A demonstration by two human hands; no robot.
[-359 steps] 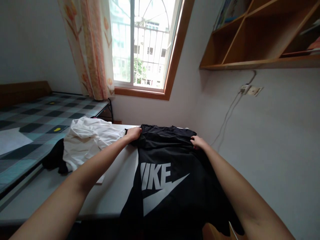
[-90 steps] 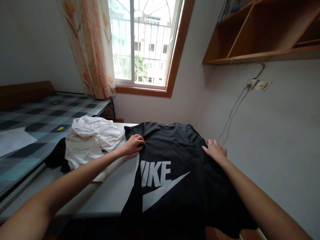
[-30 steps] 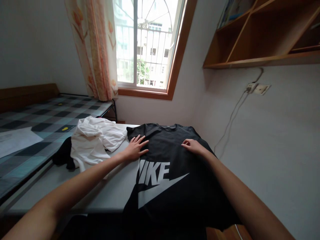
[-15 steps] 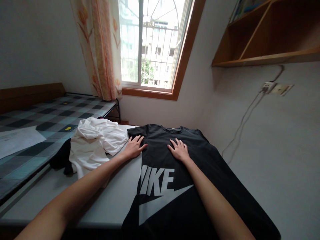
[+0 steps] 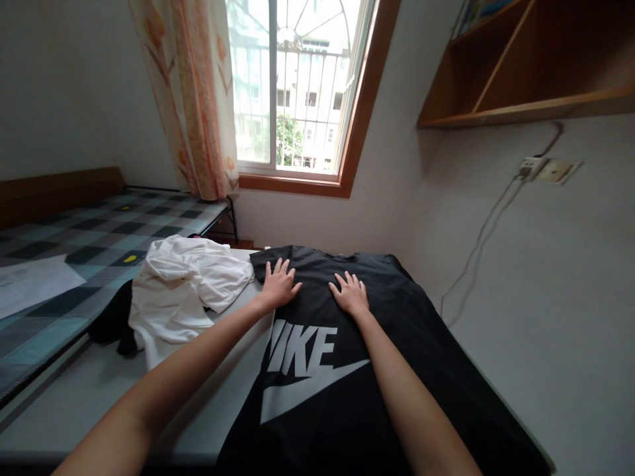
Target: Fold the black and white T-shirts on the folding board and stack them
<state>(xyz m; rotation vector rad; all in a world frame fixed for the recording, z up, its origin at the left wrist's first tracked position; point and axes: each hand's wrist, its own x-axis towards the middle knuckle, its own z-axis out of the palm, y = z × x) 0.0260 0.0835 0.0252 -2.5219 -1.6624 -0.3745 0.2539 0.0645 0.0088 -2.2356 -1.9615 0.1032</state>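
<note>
A black T-shirt with a large grey "NIKE" print and swoosh lies spread on a white table, its collar at the far end and its lower part toward me. My left hand rests with fingers spread on the upper left of the shirt, near the sleeve. On the chest, to the right of it, my right hand lies flat, fingers apart. Neither hand grips anything. To the left of the T-shirt is a crumpled heap of white clothing, with a dark cloth partly under it.
A bed with a checkered cover stands at the left, a paper sheet on it. Ahead are a window and a curtain. At the right, a wooden shelf hangs above a wall socket with a cable.
My left hand has slid slightly right and up on the T-shirt. The right hand stays almost in place on the chest. The whole view has shifted a little.
</note>
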